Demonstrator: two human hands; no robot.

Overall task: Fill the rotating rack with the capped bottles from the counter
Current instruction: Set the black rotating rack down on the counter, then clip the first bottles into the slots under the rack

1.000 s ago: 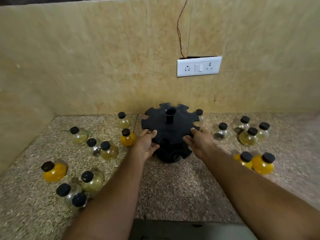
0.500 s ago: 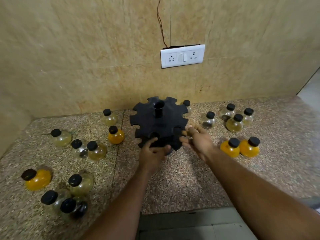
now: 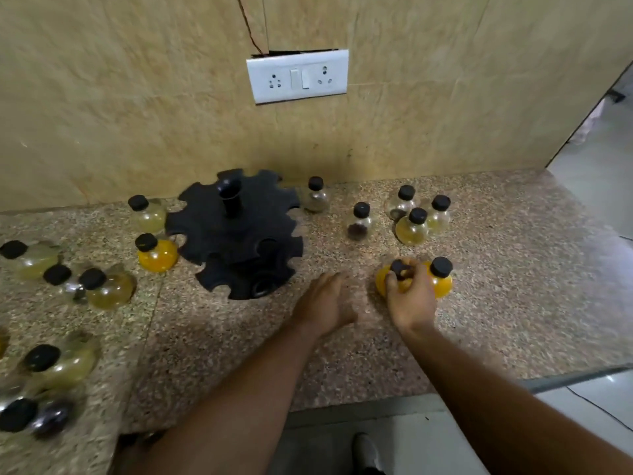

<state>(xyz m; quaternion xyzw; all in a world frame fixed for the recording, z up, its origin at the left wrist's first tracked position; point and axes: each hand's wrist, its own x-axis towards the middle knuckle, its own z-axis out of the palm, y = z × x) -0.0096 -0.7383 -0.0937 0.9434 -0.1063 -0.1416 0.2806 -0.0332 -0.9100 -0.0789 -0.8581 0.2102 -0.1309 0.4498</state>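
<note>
Both forearms reach forward. The right hand (image 3: pixel 411 298) curls its fingers round a bottle (image 3: pixel 381 282) from above. The left hand (image 3: pixel 323 305) is just left of it, palm down, fingers straight and together.

No text, label, brand or number could be read anywhere: the capped bottles (image 3: pixel 412 228), the rotating rack (image 3: pixel 236 241) and the white switch plate (image 3: pixel 297 76) showed none.

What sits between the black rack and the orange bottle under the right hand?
Head view: only the left hand, fingers straight, over bare counter, between the rack and the orange bottle.
</note>
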